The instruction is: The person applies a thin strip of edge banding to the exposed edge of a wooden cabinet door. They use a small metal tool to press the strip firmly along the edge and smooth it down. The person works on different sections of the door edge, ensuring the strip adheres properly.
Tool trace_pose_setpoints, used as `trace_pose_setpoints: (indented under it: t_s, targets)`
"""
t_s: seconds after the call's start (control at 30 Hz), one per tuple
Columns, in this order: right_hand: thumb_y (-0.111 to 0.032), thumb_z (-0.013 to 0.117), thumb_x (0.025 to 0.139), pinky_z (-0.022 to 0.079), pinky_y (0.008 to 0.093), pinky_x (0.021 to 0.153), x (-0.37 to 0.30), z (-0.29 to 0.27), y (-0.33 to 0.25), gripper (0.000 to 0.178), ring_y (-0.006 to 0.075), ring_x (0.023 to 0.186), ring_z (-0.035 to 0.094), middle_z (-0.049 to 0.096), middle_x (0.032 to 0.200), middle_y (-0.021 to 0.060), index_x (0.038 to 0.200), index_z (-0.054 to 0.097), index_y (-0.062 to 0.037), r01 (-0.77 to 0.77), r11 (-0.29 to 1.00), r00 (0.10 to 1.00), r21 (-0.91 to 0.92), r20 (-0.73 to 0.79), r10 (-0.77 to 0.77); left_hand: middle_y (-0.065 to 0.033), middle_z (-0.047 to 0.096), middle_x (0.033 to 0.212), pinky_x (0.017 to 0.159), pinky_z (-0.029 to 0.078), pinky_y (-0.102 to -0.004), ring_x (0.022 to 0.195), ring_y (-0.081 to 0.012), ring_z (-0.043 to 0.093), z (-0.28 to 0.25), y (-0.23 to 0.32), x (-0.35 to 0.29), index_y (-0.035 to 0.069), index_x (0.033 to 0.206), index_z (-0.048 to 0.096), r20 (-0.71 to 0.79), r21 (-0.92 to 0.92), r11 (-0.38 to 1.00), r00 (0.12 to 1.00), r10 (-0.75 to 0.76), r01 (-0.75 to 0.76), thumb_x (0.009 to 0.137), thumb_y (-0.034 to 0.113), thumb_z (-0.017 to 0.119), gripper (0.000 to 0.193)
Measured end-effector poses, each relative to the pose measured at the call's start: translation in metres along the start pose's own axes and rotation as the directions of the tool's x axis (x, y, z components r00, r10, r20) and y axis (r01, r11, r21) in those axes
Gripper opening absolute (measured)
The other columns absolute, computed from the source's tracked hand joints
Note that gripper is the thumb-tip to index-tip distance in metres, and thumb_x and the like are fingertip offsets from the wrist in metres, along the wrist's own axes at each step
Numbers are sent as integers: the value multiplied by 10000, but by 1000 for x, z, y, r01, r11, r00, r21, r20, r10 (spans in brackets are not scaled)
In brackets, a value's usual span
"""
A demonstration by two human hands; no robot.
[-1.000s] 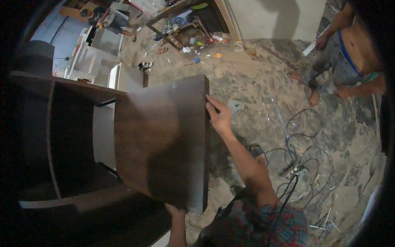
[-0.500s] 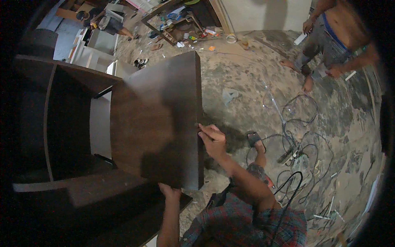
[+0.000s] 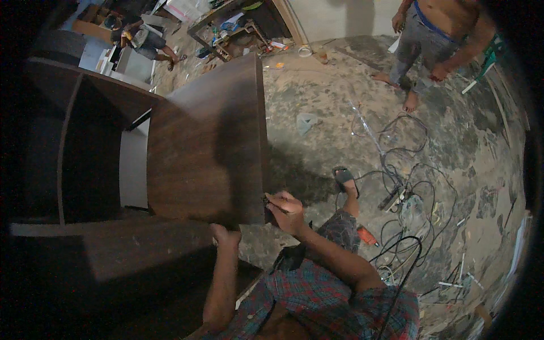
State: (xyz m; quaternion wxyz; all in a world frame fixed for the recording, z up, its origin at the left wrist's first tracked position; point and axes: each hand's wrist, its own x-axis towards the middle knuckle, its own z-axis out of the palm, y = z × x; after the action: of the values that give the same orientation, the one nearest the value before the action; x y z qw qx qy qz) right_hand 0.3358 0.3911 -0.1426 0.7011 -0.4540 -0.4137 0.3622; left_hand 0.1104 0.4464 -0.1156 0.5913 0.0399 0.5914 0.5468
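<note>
A dark brown wooden panel [image 3: 198, 164] sticks out from an open dark brown cabinet [image 3: 71, 153] on the left. Under the panel's near edge sits my left hand [image 3: 228, 235], closed against it; most of its fingers are hidden. At the panel's near right corner, my right hand [image 3: 288, 214] is closed in a pinch. Something small and dark shows at its fingertips, too small to name. Between panel and cabinet, a pale strip [image 3: 134, 170] and a black rail [image 3: 139, 120] are visible.
Black cables [image 3: 396, 187] lie coiled on the stained floor at right, beside a red tool [image 3: 367, 236] and a clear plastic bag [image 3: 306, 123]. A person [image 3: 425, 51] stands at far right; another person [image 3: 141, 39] is at far left. A cluttered wooden frame [image 3: 241, 34] stands behind.
My right hand has slid along the panel's right edge to its near corner. My left hand stays at the near edge. The whole view has shifted slightly.
</note>
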Motion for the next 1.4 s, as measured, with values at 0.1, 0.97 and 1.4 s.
trace_pose_setpoints:
  t_s: [0.1,0.97,1.4]
  targets:
    - [51,703,805,492,304,675,-19,-2,-2,314,206,763,626,691,863,148,1119,709,34,47,998,998,39,37,-49,-75,566,1324,1034,460,-427,1179,-268,555,-6,0,0,116,1354,523,37,-8,999,998,49,-48,982,445,503,497]
    - [-41,650,866,528,388,773,18,41,-140,362,322,902,679,681,1011,211,1227,631,-11,328,847,183,-419,907,378,-58,694,862,728,532,-302,768,-121,638,-62,-53,-159,5,1022,690,458,468,824,885,82,-318,931,242,668,255]
    - [11,657,866,476,263,752,144,221,-162,290,132,797,585,654,864,72,1151,694,-26,623,756,-115,-201,932,343,-105,672,1136,873,521,-354,988,-192,651,-322,-150,-322,28,1255,581,-836,-91,446,312,452,-890,1004,326,554,391]
